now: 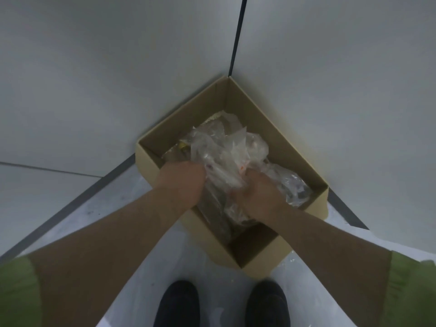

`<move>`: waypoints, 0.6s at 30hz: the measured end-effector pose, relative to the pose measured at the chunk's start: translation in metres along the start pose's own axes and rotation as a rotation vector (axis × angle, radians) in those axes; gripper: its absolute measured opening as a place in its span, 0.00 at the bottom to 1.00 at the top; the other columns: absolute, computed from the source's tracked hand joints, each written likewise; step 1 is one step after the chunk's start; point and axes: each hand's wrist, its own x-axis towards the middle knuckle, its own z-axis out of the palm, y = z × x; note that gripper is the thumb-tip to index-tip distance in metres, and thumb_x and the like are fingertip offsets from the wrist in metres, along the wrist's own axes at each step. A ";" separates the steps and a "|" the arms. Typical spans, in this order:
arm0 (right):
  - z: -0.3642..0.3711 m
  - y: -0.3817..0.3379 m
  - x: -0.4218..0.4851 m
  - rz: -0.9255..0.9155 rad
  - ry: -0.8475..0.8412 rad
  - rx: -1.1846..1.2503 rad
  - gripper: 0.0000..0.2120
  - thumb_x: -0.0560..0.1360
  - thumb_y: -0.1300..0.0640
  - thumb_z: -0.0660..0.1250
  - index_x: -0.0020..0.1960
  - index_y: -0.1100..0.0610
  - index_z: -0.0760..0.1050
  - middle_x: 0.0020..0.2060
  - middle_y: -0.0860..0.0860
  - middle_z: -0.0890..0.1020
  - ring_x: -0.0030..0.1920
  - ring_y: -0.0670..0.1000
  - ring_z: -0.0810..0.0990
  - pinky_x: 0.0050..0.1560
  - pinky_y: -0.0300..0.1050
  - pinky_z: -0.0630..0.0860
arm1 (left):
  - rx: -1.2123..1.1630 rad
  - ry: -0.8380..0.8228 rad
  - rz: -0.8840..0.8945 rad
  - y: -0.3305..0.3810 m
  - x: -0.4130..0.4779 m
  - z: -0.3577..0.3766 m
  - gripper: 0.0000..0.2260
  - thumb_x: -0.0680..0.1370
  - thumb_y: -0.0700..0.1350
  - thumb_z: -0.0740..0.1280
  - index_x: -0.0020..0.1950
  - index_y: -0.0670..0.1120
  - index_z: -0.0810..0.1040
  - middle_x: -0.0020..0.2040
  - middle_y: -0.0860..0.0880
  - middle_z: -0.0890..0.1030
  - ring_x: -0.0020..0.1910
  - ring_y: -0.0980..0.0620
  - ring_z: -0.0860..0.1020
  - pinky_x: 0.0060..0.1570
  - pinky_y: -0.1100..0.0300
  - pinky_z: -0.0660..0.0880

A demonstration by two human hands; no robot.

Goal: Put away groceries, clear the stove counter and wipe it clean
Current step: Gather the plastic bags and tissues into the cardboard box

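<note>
An open cardboard box (162, 138) stands on the floor, pushed into a corner between two white walls. Crumpled clear plastic bags (233, 147) fill most of it. My left hand (181, 182) grips the bundle of plastic at its left side, fingers buried in it. My right hand (257, 194) grips the same bundle at its right side. Both hands reach down inside the box. What lies under the plastic is hidden, apart from a small yellow bit (182, 145) near the box's back left.
The white walls (118, 79) meet just behind the box, with a dark vertical seam (238, 34) above the corner. A grey skirting strip (77, 201) runs along the floor. My two dark shoes (179, 303) stand on the pale floor just in front of the box.
</note>
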 end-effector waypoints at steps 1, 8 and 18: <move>-0.001 0.000 -0.002 -0.010 -0.012 -0.039 0.23 0.70 0.43 0.69 0.62 0.46 0.69 0.58 0.47 0.73 0.59 0.51 0.74 0.62 0.49 0.74 | -0.013 0.027 0.011 -0.002 -0.003 -0.003 0.07 0.79 0.49 0.60 0.41 0.52 0.71 0.36 0.51 0.74 0.40 0.50 0.77 0.41 0.59 0.68; -0.036 -0.022 -0.054 -0.188 0.040 0.023 0.26 0.74 0.46 0.69 0.69 0.45 0.67 0.63 0.43 0.72 0.65 0.49 0.72 0.68 0.50 0.70 | -0.424 0.141 -0.019 -0.013 -0.045 -0.038 0.08 0.78 0.51 0.63 0.49 0.49 0.80 0.42 0.55 0.76 0.43 0.53 0.76 0.43 0.60 0.72; -0.132 -0.105 -0.142 -0.139 0.191 0.254 0.09 0.74 0.50 0.69 0.51 0.38 0.73 0.47 0.37 0.79 0.48 0.41 0.79 0.51 0.41 0.79 | -0.895 0.258 -0.082 -0.001 -0.115 -0.179 0.18 0.71 0.56 0.71 0.57 0.66 0.69 0.40 0.70 0.67 0.40 0.80 0.68 0.37 0.81 0.66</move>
